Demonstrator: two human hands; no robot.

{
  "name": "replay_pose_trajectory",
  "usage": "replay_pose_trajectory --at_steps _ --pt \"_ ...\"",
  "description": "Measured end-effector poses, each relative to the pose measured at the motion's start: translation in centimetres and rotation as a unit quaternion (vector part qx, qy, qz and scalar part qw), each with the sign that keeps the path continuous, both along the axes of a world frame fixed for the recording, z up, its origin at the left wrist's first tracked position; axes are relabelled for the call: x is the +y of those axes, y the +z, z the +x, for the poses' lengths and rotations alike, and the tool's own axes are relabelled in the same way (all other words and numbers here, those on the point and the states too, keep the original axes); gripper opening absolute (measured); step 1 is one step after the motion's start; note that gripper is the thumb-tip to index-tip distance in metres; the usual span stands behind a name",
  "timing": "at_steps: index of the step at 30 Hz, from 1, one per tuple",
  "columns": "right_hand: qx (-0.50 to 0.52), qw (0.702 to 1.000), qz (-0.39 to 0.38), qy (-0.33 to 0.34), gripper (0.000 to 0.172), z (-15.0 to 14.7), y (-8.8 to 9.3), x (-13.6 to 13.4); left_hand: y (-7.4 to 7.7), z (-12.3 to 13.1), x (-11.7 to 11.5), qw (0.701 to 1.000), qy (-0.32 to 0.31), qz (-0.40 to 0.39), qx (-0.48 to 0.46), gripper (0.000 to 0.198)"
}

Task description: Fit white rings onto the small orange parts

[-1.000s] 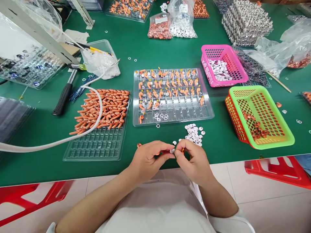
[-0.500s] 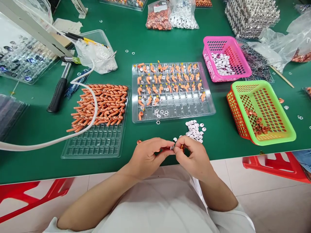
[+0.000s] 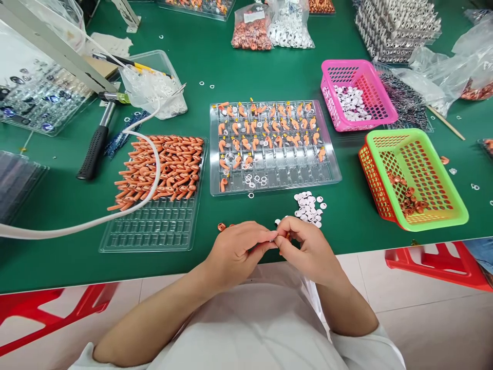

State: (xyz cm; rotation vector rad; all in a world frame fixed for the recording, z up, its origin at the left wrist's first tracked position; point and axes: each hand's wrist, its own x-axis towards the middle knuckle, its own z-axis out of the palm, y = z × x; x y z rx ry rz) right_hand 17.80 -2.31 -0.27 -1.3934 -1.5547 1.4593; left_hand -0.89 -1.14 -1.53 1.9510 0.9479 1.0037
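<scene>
My left hand (image 3: pixel 234 252) and my right hand (image 3: pixel 306 249) meet at the fingertips over the table's front edge. Both are closed in a pinch on something small, mostly hidden by the fingers; a bit of orange shows under my right fingers. Just beyond my right hand lies a heap of small white discs (image 3: pixel 308 208). A small copper-coloured piece (image 3: pixel 221 226) rests beside my left hand. Farther off, a clear compartment tray (image 3: pixel 292 172) holds curved orange parts with yellow tips, plus several loose white rings (image 3: pixel 256 180).
To the left, another clear tray (image 3: pixel 148 231) carries piled orange parts (image 3: pixel 165 169), crossed by a white hose (image 3: pixel 156 164). A hammer (image 3: pixel 96 139) lies behind it. On the right stand a pink basket (image 3: pixel 362 92) of white discs and a green basket (image 3: pixel 442 195) with copper-coloured pieces.
My fingertips have closed further over the small thing, which showed grey between them before. My left hand has shifted slightly, uncovering more of the copper-coloured piece beside it.
</scene>
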Motion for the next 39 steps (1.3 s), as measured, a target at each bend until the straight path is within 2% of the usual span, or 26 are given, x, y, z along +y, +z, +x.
replay_pose_trajectory --at_steps 3,6,10,12,16,21,25,29,33,39 --pt "-0.007 1.000 -0.015 0.002 0.012 -0.1 0.1 0.2 0.3 0.0 -0.1 0.999 0.004 -0.041 0.008 0.019" --pt "-0.033 0.999 0.015 -0.007 0.014 -0.3 0.0 0.2 0.9 0.0 0.0 0.987 0.020 -0.157 0.009 0.014" --pt "0.011 0.999 0.030 -0.034 0.008 -0.5 -0.4 -0.2 1.5 0.1 0.2 0.934 0.064 -0.343 -0.070 0.012" --pt "0.061 0.997 0.027 -0.049 0.008 -0.5 -0.8 -0.6 1.6 0.2 0.2 0.913 0.073 -0.386 -0.112 0.013" --pt "0.138 0.988 0.030 -0.069 0.027 -0.3 -1.5 -1.4 1.7 0.3 0.0 0.905 0.066 -0.392 -0.151 0.010" --pt "0.173 0.981 0.048 -0.069 0.030 -0.4 -1.9 -2.0 1.7 0.5 -0.2 0.903 0.059 -0.389 -0.174 0.006" --pt "0.152 0.982 0.087 -0.066 0.034 -0.4 -1.9 -2.1 1.3 0.7 -0.5 0.915 0.087 -0.374 -0.123 0.010" --pt "0.099 0.983 0.141 -0.057 0.035 -0.4 -2.0 -2.1 1.1 0.9 -0.6 0.939 0.108 -0.322 -0.058 0.012" --pt "0.056 0.982 0.175 -0.044 0.035 -0.5 -2.1 -2.0 1.1 1.0 -0.4 0.953 0.103 -0.281 -0.033 0.014" --pt "0.049 0.978 0.198 -0.038 0.040 -0.6 -1.9 -2.2 1.4 0.7 -0.7 0.966 0.096 -0.241 -0.016 0.015"
